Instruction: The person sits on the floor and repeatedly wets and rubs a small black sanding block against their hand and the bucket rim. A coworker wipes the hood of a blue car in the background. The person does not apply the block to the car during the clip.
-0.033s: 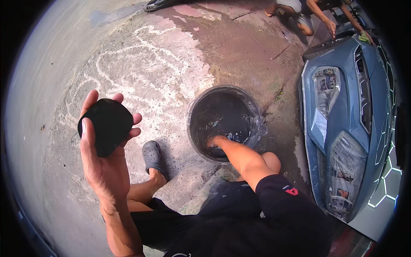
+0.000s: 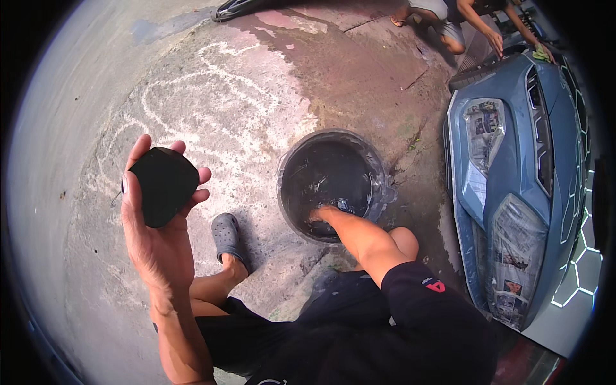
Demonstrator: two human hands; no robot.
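My left hand (image 2: 160, 237) is raised at the left, its fingers wrapped round a flat black pad (image 2: 163, 187) with rounded corners. The pad's exact kind does not show. In the middle stands a round black bucket (image 2: 286, 215) of dark water (image 2: 333, 170). Down inside it, at the near side, is my right hand (image 2: 319, 214). The murky water hides its fingers and anything they may hold.
A blue-grey car front (image 2: 520, 154) with paper-and-film-masked lights (image 2: 516, 250) fills the right. At the far right a person (image 2: 475, 22) crouches by its wheel, one hand on a green cloth (image 2: 542, 52). My grey clog (image 2: 226, 234) rests on stained concrete (image 2: 212, 147).
The view has shifted slightly, moving the bucket and car a little left in the picture. The black pad is tipped slightly differently in my left hand. My right hand stays in the bucket.
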